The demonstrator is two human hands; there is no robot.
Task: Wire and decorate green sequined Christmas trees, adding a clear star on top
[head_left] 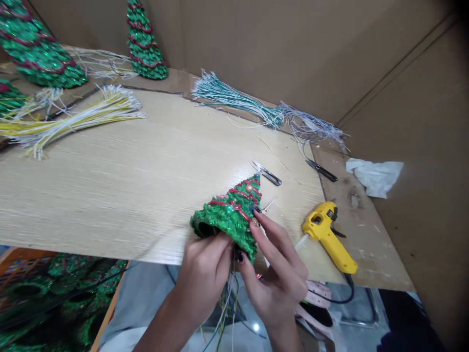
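Observation:
A small green tree (pixel 234 212) with red garland and small coloured balls lies tilted between my hands, its tip to the upper right and its hollow base toward me. My left hand (pixel 208 264) is closed at the base, its fingertips hidden inside the opening. With thumb and fingers, my right hand (pixel 274 264) grips the tree's right side. Several thin wires (pixel 229 303) in green, yellow and white hang down below the base. Just beyond the tip rests a pair of small snips (pixel 269 175).
A yellow glue gun (pixel 330 237), black snips (pixel 321 170) and white tissue (pixel 375 175) are on the right. Yellow-white wires (pixel 84 117) and green-white wires (pixel 238 100) lie farther back, near larger trees (pixel 144 44). An orange crate (pixel 18 256) of green trees sits lower left.

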